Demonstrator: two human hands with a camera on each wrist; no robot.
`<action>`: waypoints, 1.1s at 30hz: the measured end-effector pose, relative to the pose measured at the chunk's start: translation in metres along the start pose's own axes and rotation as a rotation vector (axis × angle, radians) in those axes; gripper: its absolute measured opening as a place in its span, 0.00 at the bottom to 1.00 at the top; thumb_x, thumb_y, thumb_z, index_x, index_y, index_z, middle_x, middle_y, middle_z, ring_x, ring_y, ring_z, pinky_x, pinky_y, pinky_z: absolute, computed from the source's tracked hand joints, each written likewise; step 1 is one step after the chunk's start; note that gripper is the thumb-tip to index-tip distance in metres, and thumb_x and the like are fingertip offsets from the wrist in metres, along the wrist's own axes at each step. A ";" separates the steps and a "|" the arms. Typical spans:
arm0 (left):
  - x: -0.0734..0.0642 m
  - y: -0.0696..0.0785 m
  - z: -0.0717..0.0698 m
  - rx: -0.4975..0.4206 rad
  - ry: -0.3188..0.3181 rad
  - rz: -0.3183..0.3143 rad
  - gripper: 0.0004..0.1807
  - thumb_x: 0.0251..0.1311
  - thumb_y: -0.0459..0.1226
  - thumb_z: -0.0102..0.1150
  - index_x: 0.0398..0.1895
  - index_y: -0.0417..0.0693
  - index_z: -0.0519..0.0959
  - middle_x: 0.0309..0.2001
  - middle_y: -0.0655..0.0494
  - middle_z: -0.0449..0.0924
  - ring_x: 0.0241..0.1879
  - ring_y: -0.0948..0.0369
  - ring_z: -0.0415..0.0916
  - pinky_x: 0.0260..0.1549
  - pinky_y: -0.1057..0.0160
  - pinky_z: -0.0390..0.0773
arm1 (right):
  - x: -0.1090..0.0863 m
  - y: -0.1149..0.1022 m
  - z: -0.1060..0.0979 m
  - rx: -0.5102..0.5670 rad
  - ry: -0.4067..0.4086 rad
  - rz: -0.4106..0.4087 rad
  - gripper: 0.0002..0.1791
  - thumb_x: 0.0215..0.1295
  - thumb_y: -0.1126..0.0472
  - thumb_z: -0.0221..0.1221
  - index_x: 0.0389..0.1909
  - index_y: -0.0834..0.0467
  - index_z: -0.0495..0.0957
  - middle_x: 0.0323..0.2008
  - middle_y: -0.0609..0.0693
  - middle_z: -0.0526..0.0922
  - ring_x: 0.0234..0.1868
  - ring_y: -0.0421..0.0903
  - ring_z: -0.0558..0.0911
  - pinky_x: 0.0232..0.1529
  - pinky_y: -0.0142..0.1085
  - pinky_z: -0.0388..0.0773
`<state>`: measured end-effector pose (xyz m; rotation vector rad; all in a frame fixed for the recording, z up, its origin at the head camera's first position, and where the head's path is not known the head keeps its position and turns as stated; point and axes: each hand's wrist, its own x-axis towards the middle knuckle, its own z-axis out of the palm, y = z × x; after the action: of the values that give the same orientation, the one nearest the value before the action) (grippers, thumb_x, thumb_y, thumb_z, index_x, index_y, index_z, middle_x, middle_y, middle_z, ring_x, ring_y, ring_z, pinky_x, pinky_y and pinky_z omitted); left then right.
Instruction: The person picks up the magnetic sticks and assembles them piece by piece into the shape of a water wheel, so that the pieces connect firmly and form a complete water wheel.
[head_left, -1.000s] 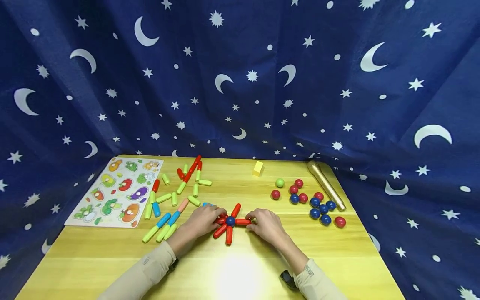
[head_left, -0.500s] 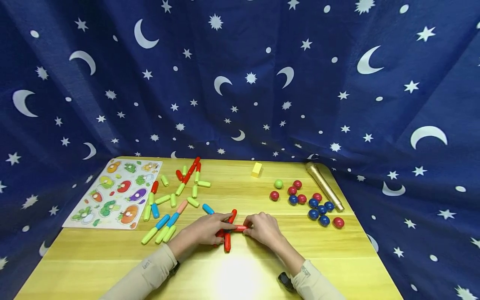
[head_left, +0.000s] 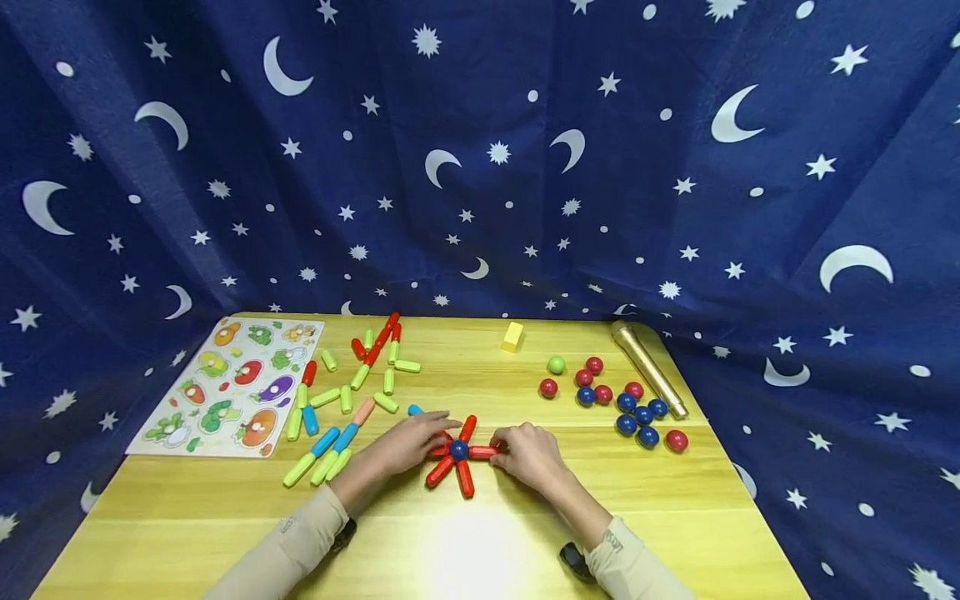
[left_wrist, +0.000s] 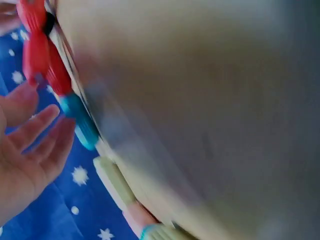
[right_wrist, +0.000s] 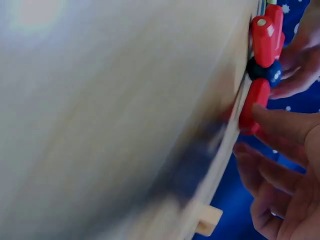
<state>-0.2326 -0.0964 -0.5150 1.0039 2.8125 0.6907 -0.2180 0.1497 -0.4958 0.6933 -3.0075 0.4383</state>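
Note:
Several red magnetic sticks (head_left: pixel 439 472) fan out around a blue ball (head_left: pixel 459 450) in a star on the table, seen in the head view. My right hand (head_left: pixel 528 454) pinches the outer end of the stick on the right side (head_left: pixel 482 452); thumb and fingers meet at it in the right wrist view. My left hand (head_left: pixel 405 442) hovers at the star's left side, its fingers loosely extended and partly covering the left sticks. In the left wrist view its thumb is right at a red stick's end (left_wrist: pixel 36 60), beside a blue stick (left_wrist: pixel 80 120).
Green, blue, red and pink sticks (head_left: pixel 347 437) lie left, by a vegetable puzzle board (head_left: pixel 180 417). Right stand red and blue balls (head_left: pixel 643 415), a green ball (head_left: pixel 556 365) and a gold microphone-like tube (head_left: pixel 648 369). A yellow block (head_left: pixel 512 337) sits at the back.
The left hand reached over the star's middle, then drew back left, uncovering the blue ball. The front sticks now point more to the right. The right hand stays at the right stick.

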 end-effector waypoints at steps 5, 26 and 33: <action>0.008 -0.020 -0.007 0.218 0.104 -0.030 0.22 0.52 0.22 0.63 0.50 0.50 0.83 0.52 0.47 0.82 0.51 0.50 0.78 0.53 0.52 0.77 | 0.000 -0.011 -0.001 -0.031 0.103 -0.074 0.11 0.55 0.53 0.70 0.40 0.46 0.85 0.35 0.44 0.87 0.29 0.43 0.83 0.23 0.36 0.74; 0.010 -0.011 -0.018 0.264 0.210 -0.202 0.14 0.54 0.31 0.69 0.43 0.54 0.85 0.43 0.52 0.82 0.43 0.53 0.79 0.35 0.56 0.82 | 0.004 -0.031 0.005 -0.054 0.075 -0.241 0.11 0.59 0.56 0.66 0.43 0.42 0.86 0.33 0.39 0.89 0.26 0.39 0.82 0.18 0.30 0.69; 0.000 0.044 0.000 0.048 0.121 -0.114 0.22 0.56 0.46 0.69 0.54 0.53 0.79 0.43 0.55 0.81 0.34 0.59 0.78 0.29 0.59 0.77 | 0.008 -0.023 -0.006 0.082 0.073 -0.164 0.06 0.56 0.60 0.68 0.35 0.50 0.86 0.35 0.45 0.88 0.36 0.44 0.86 0.31 0.37 0.80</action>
<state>-0.2070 -0.0663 -0.4959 0.8271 2.9759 0.6965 -0.2154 0.1286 -0.4834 0.9004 -2.8498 0.5674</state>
